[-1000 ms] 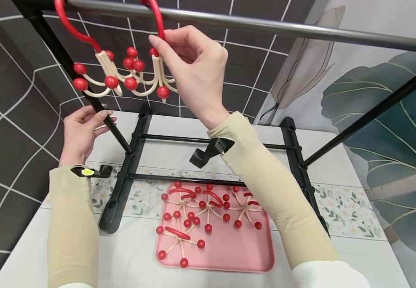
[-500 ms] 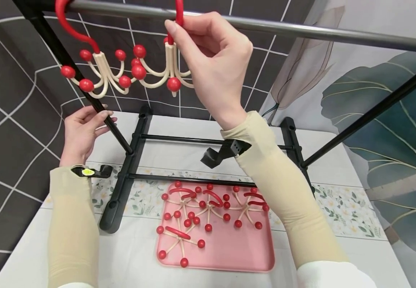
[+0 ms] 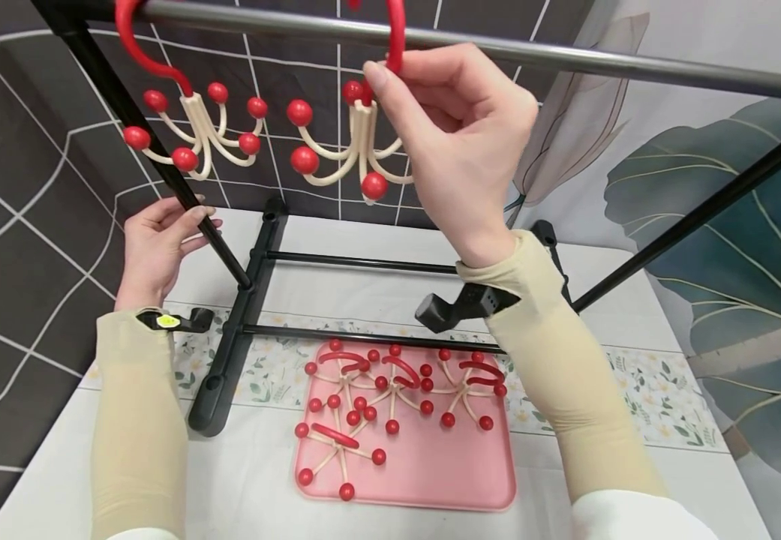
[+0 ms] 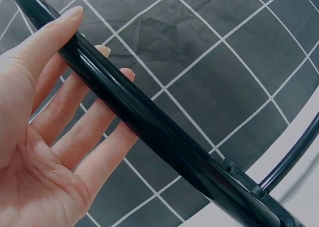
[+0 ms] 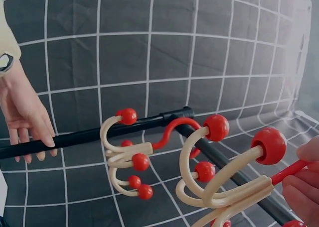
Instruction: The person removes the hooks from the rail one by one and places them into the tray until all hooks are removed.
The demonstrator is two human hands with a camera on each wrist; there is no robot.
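Observation:
My right hand [image 3: 461, 139] pinches the red hook of a multi-arm hanger [image 3: 363, 135] between thumb and fingers. Its curved cream arms end in red balls, and the hook passes in front of the grey top rail [image 3: 566, 61]. Some of its arms are hidden behind the hand. To its left a matching hanger [image 3: 196, 120] hangs by its hook at the rail's left end. My left hand [image 3: 154, 251] holds the black side post [image 4: 119, 92] of the rack, thumb on one side and fingers behind.
Below the rack on the white table lies a pink tray [image 3: 447, 469] with several similar hangers [image 3: 339, 446] on its left and back. Black base bars [image 3: 363, 262] of the rack cross the table. A sloping black post [image 3: 694, 214] stands at right, and a grey gridded cloth [image 3: 25, 255] covers the back.
My right hand has moved right along the rail with its hanger, which now hangs apart from the left one. The left hanger has swung and turned. My left hand has stayed on the post.

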